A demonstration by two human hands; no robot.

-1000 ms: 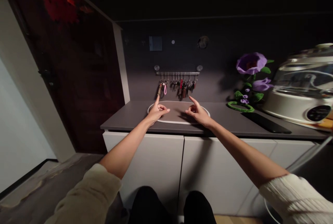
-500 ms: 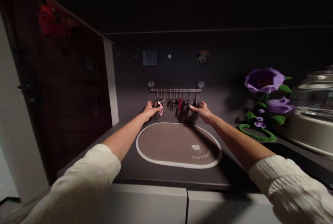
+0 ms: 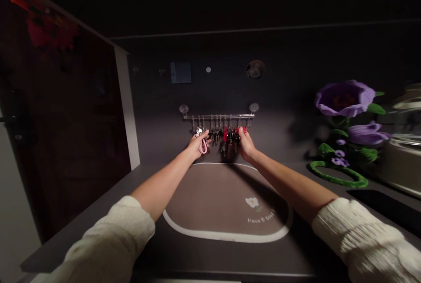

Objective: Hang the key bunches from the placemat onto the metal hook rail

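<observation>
A clear rail (image 3: pixel 219 116) with hooks is fixed to the dark back wall, and several bunches of keys (image 3: pixel 217 133) hang from it. At its left end my left hand (image 3: pixel 196 146) is closed around a key bunch with a pink strap loop (image 3: pixel 203 146). My right hand (image 3: pixel 246 143), at the right end, grips a red key holder (image 3: pixel 242 130) between thumb and fingers. Between the hands hangs another red key tag (image 3: pixel 225 134). Part of what each hand holds is hidden by the fingers.
A brown mat (image 3: pixel 213 199) with a white rim lies on the dark counter below. On the right are a purple knitted flower (image 3: pixel 345 99) with a green ring base (image 3: pixel 338 177) and a pale appliance (image 3: pixel 403 160). A dark door (image 3: pixel 75 121) stands left.
Both hands have moved inward and closed on key bunches at the rail's two ends. A red key holder now shows at my right thumb. The view has come closer to the wall.
</observation>
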